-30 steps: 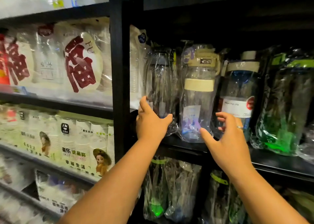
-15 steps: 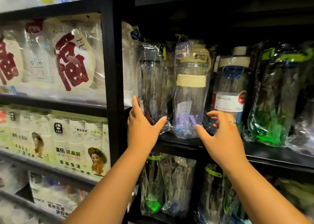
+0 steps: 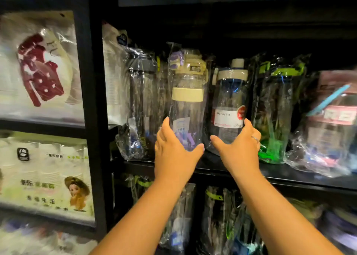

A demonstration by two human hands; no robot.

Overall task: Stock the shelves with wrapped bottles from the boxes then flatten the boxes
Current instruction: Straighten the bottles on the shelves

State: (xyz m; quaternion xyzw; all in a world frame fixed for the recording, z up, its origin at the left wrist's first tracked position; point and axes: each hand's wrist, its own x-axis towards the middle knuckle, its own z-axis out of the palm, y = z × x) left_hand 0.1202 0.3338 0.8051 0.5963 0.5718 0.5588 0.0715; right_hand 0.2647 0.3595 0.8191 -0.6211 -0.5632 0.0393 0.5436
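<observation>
Nearest to the camera, two bare forearms reach forward and up. The left hand lies on the lower part of the tall clear plastic bottle with a cream lid and cream band, here called the cream bottle. Its span is wide, with straight fingers on the left side of the wrap and the thumb under the front. The right hand, just right of the cream bottle, opens wide around the blue-tinted clear plastic bottle with a white cap and white label. Its fingers bend a little round the right side of the blue bottle and its thumb is at the front. I cannot tell if it really grips or only pushes. Both bottles stand upright in clear film on the black shelf board and touch each other. Below the cream bottle, more wrapped bottles fill the lower shelf. Left of it stands a grey-lidded clear wrapped bottle. Right of it, past the blue bottle, are a green wrapped bottle and a blurred pink one. Further left, past the black upright post, lie packs of paper cups. I judge that stocking is well advanced, since this row looks full and the hands seem only to straighten it. No boxes are in view, so the bottles left and the flattening cannot be judged.
</observation>
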